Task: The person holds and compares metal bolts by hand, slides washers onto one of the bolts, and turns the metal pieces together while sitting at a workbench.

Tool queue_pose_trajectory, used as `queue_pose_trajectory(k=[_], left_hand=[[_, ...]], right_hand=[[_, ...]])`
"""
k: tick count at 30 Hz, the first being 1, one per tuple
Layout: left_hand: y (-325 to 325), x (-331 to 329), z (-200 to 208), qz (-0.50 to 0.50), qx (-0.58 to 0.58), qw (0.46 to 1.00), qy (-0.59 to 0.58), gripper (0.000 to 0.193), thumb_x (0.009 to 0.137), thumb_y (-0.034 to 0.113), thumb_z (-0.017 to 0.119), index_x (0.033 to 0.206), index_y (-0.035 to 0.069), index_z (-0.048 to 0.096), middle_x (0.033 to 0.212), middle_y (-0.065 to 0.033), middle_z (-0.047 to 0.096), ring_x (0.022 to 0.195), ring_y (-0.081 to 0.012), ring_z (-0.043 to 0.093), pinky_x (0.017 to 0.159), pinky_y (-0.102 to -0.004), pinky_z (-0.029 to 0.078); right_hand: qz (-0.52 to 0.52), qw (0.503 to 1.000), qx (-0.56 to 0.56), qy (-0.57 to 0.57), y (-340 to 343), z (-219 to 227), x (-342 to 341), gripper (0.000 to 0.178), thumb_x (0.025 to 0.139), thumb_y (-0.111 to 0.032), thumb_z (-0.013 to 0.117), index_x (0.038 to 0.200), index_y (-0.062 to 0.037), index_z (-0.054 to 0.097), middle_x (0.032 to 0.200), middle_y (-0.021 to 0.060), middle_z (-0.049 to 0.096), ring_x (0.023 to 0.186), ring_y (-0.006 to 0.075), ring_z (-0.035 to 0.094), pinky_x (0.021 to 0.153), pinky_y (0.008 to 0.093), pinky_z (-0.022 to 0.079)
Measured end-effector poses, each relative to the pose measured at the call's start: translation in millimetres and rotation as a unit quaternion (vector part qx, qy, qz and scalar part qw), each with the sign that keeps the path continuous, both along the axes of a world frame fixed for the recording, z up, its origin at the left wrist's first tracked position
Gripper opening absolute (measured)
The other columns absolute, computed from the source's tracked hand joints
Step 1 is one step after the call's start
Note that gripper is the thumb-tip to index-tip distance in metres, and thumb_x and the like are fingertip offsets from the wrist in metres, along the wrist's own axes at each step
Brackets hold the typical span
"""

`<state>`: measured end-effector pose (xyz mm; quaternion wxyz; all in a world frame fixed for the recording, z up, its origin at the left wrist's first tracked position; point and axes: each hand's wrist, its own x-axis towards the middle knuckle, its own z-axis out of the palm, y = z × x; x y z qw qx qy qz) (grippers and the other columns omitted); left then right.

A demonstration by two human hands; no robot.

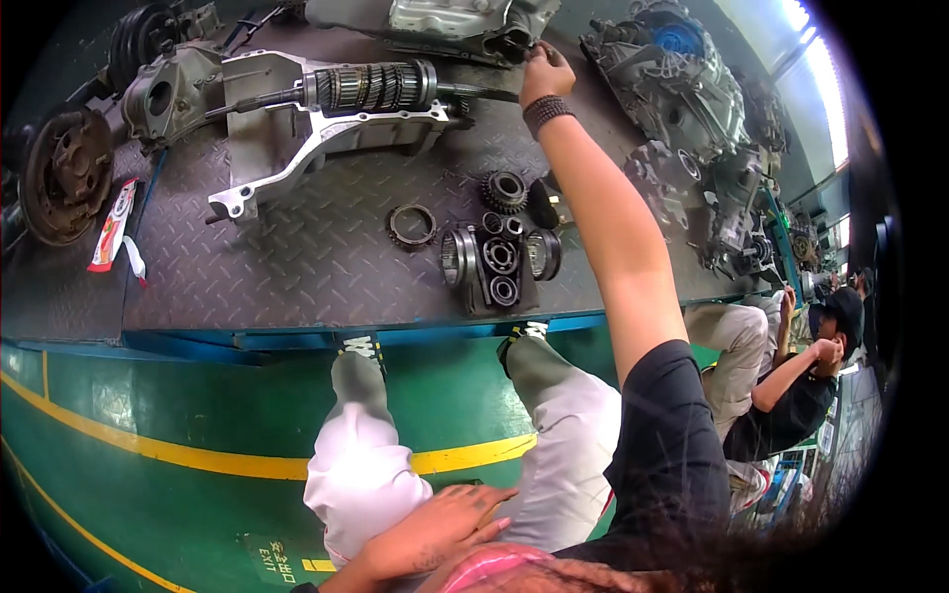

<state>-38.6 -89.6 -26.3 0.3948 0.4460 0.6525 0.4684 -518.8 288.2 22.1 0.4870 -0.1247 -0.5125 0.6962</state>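
My right hand [547, 74] reaches far across the steel bench, its fingers drawn together beside the open end of a pale metal housing [425, 20]. Whatever those fingers hold, if anything, is too small to make out. Just left of that hand ends a long shaft carrying a gear stack [371, 87], which lies in an open half casing [287, 168]. Low in the view, my left hand [445, 524] rests across my lap with its fingers stretched out, holding nothing visible.
Nearer me on the bench [297, 287] lie a toothed ring [411, 226], a gear [504, 191] and several bearings [502, 255]. A rusty brake drum [67, 173] and a red-white packet [114, 225] sit left. Gearboxes [682, 79] stand right; another person [791, 385] sits beyond.
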Motion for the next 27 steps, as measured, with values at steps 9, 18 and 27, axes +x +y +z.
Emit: queue_pose_trajectory(k=[9,18,27], left_hand=[[-6,2,-5,0.015,0.007,1.0,-0.021,0.051,0.101,0.038,0.04,0.14,0.004,0.04,0.128,-0.0191,0.052,0.12,-0.0352,0.047,0.104,-0.0416,0.035],[2,-2,-3,0.032,-0.018,0.998,-0.045,0.048,0.101,0.036,0.042,0.135,0.003,0.046,0.129,-0.021,0.054,0.121,-0.0355,0.05,0.103,-0.0401,0.038],[48,-14,9,0.395,0.133,0.909,0.012,0.044,0.096,0.022,0.054,0.135,0.005,0.043,0.125,-0.0117,0.052,0.105,-0.0201,0.058,0.095,-0.0338,0.045]], right_hand=[[-0.207,0.899,0.367,-0.121,-31,-2,22,0.016,0.081,-0.006,0.069,0.096,-0.0058,0.075,0.083,0.0183,0.071,0.073,0.0223,0.069,0.07,0.0323,0.052],[0.113,0.968,0.219,-0.05,-15,34,130,0.015,0.091,-0.006,0.063,0.102,0.0008,0.071,0.092,0.003,0.071,0.08,0.0098,0.065,0.075,0.0231,0.053],[0.379,0.876,0.212,-0.207,-84,64,409,0.019,0.092,-0.013,0.062,0.105,0.0005,0.067,0.098,0.0071,0.069,0.088,0.0137,0.066,0.079,0.0277,0.055]])
